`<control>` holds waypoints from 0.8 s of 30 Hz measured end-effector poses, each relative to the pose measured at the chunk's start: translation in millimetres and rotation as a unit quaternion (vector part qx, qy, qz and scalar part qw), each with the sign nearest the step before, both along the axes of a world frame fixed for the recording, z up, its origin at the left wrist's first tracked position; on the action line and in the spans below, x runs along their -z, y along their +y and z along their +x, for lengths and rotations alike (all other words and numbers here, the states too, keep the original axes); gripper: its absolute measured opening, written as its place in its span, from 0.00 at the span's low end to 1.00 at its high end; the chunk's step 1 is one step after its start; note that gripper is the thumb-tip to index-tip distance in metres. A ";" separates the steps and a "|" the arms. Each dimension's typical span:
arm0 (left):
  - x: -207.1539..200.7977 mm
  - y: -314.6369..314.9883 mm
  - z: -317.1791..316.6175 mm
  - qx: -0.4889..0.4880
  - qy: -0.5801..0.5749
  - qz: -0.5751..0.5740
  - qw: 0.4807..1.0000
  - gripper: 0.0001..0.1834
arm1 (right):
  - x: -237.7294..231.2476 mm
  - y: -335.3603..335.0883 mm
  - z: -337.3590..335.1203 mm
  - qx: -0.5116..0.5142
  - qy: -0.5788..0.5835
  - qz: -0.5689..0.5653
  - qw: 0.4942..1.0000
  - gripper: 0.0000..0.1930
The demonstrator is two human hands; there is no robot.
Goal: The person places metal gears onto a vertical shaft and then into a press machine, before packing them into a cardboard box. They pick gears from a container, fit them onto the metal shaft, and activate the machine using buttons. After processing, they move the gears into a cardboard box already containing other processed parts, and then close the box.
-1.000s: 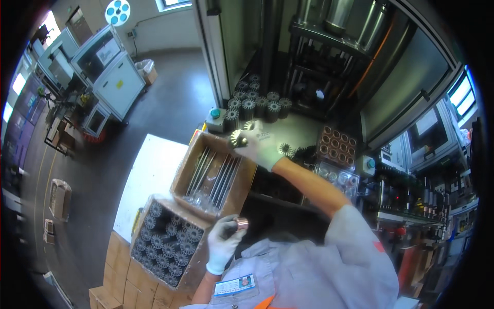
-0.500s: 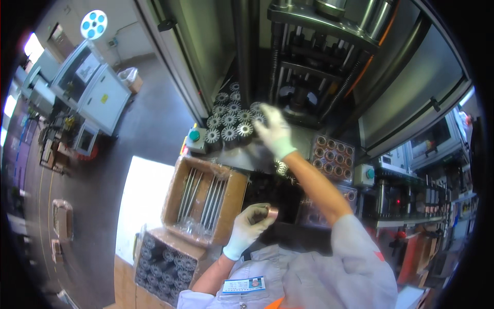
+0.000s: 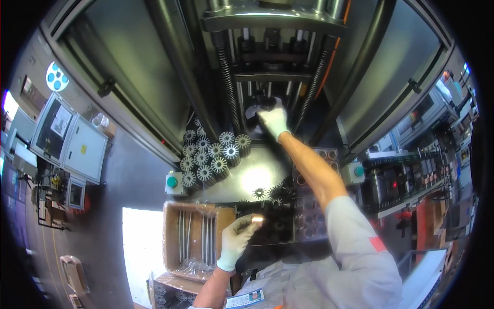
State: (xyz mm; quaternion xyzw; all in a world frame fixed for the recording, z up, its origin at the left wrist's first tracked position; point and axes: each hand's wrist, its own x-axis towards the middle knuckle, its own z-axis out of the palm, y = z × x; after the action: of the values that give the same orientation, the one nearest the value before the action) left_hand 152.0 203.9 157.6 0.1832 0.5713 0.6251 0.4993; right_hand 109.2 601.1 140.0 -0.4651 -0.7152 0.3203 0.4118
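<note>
Now the left hand pinches 1 short, shiny copper-coloured ring near the front edge of the worktop; the right hand, earlier over the slotted metal cores, is inside the press, its grip impossible to tell; at least 12 cores stand by the worktop's left edge

Brightest on the steel worktop, with a blown-out white glare patch near its middle. Overexposed to flat white along the board at lower left. Dim inside the hydraulic press, sinking to near black around the pale right gloved hand. Glinting off the copper ring in the left gloved hand. Bowed strongly toward the black rim, soft and smeared there; crisper over the slotted metal cores.
</note>
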 end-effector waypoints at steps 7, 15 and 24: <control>-15.8 72.4 -31.0 0.005 0.194 -0.016 0.981 0.14 | -78.4 8.7 33.9 -0.166 -0.042 -0.190 0.967 0.37; -0.5 265.0 -93.6 -0.013 0.736 0.076 0.672 0.08 | -85.0 -95.9 282.7 -0.288 -0.292 -0.014 0.912 0.34; 24.8 362.3 -116.1 0.132 0.720 0.038 0.681 0.11 | -74.1 19.0 664.5 0.306 -0.504 -0.074 0.804 0.34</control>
State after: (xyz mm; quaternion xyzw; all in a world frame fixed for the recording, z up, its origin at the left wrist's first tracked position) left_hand 36.0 566.2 132.9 0.6691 0.7000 0.2495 0.0045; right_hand 773.7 620.1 214.1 -0.7850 -0.6166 -0.0501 0.0338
